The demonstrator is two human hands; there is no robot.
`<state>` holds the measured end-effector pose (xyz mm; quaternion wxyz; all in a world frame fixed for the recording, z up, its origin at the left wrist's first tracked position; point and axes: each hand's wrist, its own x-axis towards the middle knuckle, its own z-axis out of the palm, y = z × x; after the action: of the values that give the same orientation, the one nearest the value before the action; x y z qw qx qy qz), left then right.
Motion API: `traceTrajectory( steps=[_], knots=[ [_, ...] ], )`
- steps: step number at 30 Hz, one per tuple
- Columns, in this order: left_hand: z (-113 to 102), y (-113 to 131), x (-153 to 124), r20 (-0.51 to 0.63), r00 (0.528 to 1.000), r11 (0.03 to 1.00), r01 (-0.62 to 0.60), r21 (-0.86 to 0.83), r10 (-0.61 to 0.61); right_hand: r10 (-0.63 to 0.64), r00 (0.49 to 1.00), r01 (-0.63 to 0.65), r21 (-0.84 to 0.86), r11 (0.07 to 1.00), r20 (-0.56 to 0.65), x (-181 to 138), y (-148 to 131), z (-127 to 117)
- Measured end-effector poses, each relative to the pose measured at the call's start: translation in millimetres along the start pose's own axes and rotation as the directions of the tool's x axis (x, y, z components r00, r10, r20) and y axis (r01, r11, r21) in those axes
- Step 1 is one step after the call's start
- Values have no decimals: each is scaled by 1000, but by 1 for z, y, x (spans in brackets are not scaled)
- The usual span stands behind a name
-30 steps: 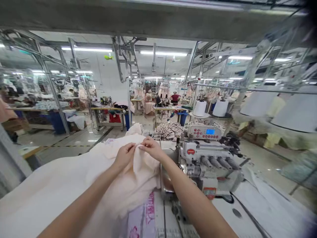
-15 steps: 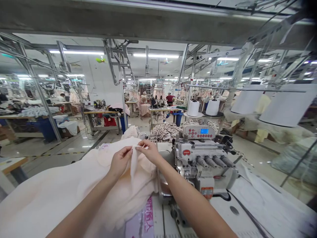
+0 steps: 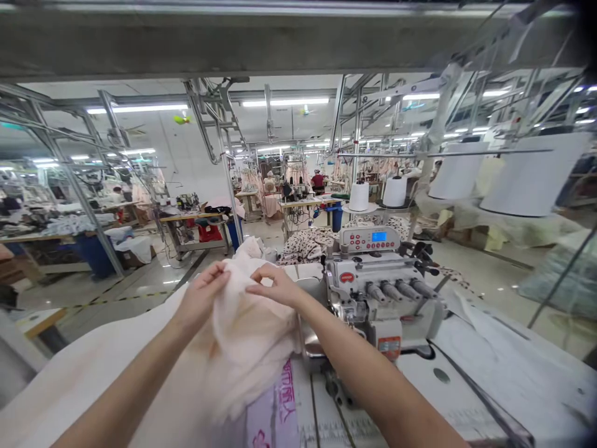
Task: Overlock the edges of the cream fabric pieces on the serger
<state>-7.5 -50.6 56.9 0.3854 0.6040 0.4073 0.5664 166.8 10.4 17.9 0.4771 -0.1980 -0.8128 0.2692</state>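
One fabric fold (image 3: 249, 323) upright between both hands (image 3: 201, 297) (image 3: 275, 285)

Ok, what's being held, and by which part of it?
Pale fabric: the left hand holds a raised fold near its top; the right hand's fingers are at its edge, pinch unclear.

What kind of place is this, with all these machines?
It looks like a clothing factory. An overlock sewing machine stands beside pale fabric, big white thread cones sit behind it, and more sewing tables fill the hall.
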Motion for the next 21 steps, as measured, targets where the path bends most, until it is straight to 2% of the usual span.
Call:
traceTrajectory(
  steps=[3, 7, 8, 10, 11, 13, 15, 17, 21],
  knots=[
    [-25, 56, -13, -60, 998, 999, 0, -42, -3, -68, 984, 67, 9, 998, 163, -6, -19, 12],
    [-47, 132, -34, -147, 987, 995, -53, 84, 65, -175, 926, 111, 201, 973, 335, -27, -68, 35],
    [-48, 146, -39, -166, 980, 988, -89, 124, 109, -198, 923, 135, 204, 970, 330, -34, -82, 41],
    [-46, 166, -46, -182, 959, 964, -180, 194, 216, -255, 945, 236, 113, 965, 207, -49, -109, 50],
    [-42, 173, -48, -173, 948, 949, -227, 218, 267, -294, 951, 291, 41, 956, 97, -55, -119, 54],
    [-32, 180, -54, -132, 928, 916, -308, 256, 349, -364, 924, 357, -75, 931, -116, -66, -135, 57],
    [-19, 182, -60, -85, 911, 886, -366, 286, 404, -366, 905, 354, -95, 930, -217, -74, -143, 56],
    [-8, 183, -67, -56, 890, 858, -417, 300, 452, -331, 927, 330, -34, 943, -177, -81, -147, 52],
    [1, 186, -74, -62, 846, 826, -498, 266, 530, -182, 983, 180, 88, 980, 20, -96, -147, 37]
  ],
)
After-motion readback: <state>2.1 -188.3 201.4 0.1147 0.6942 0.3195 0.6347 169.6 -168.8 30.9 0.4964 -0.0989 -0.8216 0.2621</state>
